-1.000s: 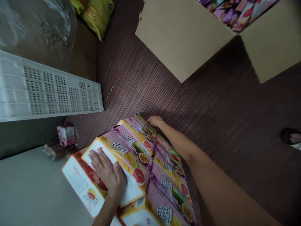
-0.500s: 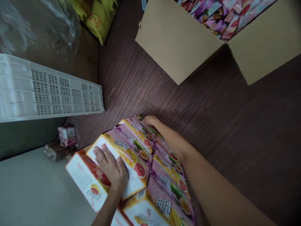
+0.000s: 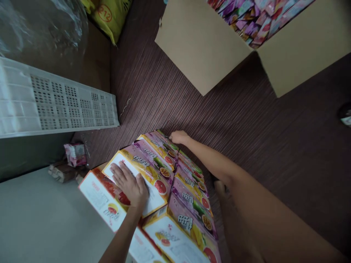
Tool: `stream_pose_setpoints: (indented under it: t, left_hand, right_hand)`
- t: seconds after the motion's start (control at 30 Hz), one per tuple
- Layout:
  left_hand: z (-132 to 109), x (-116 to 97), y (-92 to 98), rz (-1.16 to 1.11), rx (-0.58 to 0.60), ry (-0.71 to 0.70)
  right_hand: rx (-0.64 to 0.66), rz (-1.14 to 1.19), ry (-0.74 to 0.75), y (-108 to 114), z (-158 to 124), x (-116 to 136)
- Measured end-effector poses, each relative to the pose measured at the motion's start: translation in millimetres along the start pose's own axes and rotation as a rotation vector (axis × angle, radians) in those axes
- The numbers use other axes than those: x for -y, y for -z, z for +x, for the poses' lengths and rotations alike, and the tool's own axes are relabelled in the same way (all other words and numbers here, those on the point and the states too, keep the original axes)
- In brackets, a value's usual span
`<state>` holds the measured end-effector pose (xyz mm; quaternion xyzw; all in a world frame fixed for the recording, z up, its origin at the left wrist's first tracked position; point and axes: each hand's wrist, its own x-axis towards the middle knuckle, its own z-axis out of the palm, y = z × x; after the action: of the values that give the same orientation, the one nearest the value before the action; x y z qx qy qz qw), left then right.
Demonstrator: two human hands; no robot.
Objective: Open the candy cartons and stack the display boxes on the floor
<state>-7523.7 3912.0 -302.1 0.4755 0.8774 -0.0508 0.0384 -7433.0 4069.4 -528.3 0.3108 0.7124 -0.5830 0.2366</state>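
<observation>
Several printed fruit boxes, purple, yellow and white, lie packed together in rows at the lower middle. My left hand rests flat, fingers spread, on the white face of a yellow-edged box. At the far end of the rows, my right hand is bent against the box edge; its fingertips are hidden behind the wrist and box. Under the left rows sits a red and white box, its white side facing out.
A large open carton full of small colourful packets stands at upper right. At left are a white perforated crate, a yellow bag and a small pink pack. A bare foot shows beside the boxes.
The view has shifted slightly, and a dark object has appeared at the right edge. My right arm sits farther from the boxes, and a foot shows beside them. My left hand stays on the box.
</observation>
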Motion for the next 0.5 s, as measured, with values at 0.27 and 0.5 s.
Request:
stream_pose_setpoints:
  t: [0.27,0.5]
  left_hand:
    - [1,-3,4.1,0.009,-0.002,-0.003]
    - [1,0,5.3,0.002,-0.002,-0.020]
  right_hand:
    - [0.209,-0.113,0.005,-32,-54,8]
    - [0.102,-0.153,0.036,27,-70,21]
